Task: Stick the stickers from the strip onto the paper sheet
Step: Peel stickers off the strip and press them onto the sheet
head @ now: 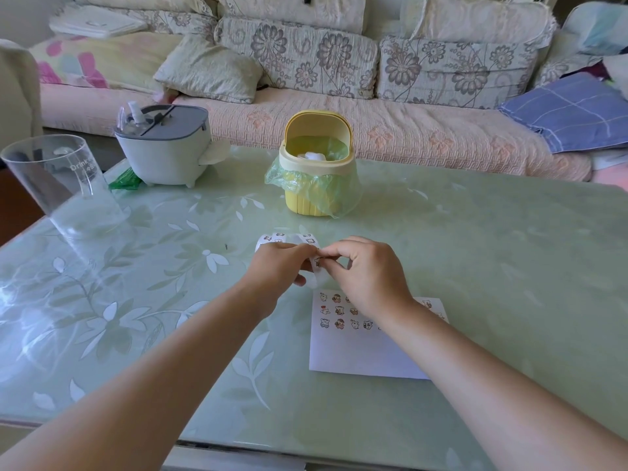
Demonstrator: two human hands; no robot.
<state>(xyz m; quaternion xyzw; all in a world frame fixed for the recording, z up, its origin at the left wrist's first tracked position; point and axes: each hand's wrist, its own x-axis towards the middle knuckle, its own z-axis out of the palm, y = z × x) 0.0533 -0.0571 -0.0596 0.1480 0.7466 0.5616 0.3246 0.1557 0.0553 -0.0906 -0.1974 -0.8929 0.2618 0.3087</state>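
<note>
Centrally, above a pale green glass-topped table (492, 266) with a leaf pattern, two bare hands meet. The left hand (278, 266) curls its fingers round a white sticker strip (287, 237), which loops up behind the knuckles. The right hand (368, 277) pinches the strip's near end with thumb and forefinger.

Just below the hands, a white paper sheet (353, 355) lies flat on the table, bearing rows of small cartoon stickers (339, 311). The right wrist and forearm cover the sheet's right part, so some stickers are hidden.

Beyond the hands stands a small yellow bin (317, 195) with its lid raised and a green liner. Further left are a grey-and-white container (166, 154), a green packet (125, 181) beside it, and a clear plastic cup (64, 185) near the table's edge. A floral sofa (373, 127) with cushions fills the background; a blue checked cloth (571, 113) lies on its right.

Whether a sticker is lifted from the strip is too small to tell.
</note>
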